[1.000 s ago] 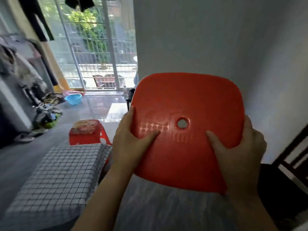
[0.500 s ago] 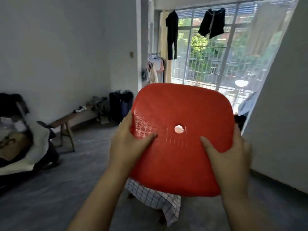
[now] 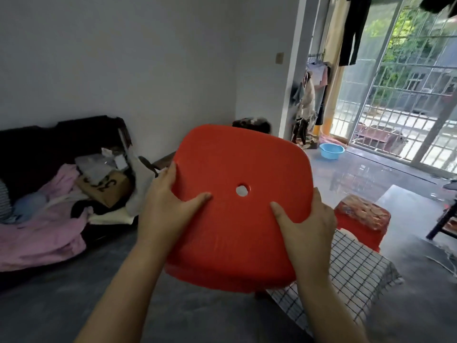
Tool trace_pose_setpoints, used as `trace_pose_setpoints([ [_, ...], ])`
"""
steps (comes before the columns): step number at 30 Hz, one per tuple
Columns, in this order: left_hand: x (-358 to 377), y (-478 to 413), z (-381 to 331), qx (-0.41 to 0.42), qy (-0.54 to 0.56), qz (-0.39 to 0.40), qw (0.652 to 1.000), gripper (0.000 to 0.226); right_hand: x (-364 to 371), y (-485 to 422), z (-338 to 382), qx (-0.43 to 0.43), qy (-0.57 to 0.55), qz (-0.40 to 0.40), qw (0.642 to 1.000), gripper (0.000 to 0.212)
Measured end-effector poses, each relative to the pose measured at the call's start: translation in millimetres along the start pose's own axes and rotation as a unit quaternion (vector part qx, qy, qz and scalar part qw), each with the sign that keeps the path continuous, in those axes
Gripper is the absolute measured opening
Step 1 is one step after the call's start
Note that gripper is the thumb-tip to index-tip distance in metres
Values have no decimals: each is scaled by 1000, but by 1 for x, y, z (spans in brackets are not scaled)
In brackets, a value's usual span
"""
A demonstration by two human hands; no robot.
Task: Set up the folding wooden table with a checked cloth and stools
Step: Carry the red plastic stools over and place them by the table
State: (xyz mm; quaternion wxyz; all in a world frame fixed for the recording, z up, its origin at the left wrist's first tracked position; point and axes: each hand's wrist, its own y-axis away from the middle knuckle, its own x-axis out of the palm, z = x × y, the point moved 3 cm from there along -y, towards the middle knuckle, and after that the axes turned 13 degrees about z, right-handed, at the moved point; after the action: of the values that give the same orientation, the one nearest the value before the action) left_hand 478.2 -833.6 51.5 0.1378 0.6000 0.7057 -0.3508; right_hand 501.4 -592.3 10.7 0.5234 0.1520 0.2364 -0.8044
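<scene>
Holding a red square plastic stool with a round centre hole (image 3: pixel 237 169) in mid-air, both hands are gripping its seat from opposite sides, the seat top facing the camera. The left hand (image 3: pixel 168 206) is clamping the left edge, thumb pressing flat on the seat surface and the fingers wrapping out of sight behind the rim. The right hand (image 3: pixel 309 226) is clamping the lower right edge in the same manner, thumb lying on the seat. The stool is hanging above and partly covering the worktop draped in a white cloth with a black checked grid (image 3: pixel 356 273), which is showing at lower right. A second red plastic stool with a patterned seat (image 3: pixel 363 219) is standing on the floor just beyond the cloth. A light blue plastic basin (image 3: pixel 331 151) is sitting on the glossy floor near the barred glass door (image 3: pixel 405 95).
</scene>
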Motion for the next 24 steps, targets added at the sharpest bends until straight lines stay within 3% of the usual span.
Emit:
trace_pose_setpoints([
  [10,67,-178,89,-58,-59,-5,997,86,135,-192,-40,29,-7,78,996,97],
  [15,118,-292,122,-108,-61,25,992,93,185,-296,-67,63,-25,96,993,97],
  [24,216,-448,200,-118,-42,119,985,93,262,-423,-130,143,-31,90,985,85],
])
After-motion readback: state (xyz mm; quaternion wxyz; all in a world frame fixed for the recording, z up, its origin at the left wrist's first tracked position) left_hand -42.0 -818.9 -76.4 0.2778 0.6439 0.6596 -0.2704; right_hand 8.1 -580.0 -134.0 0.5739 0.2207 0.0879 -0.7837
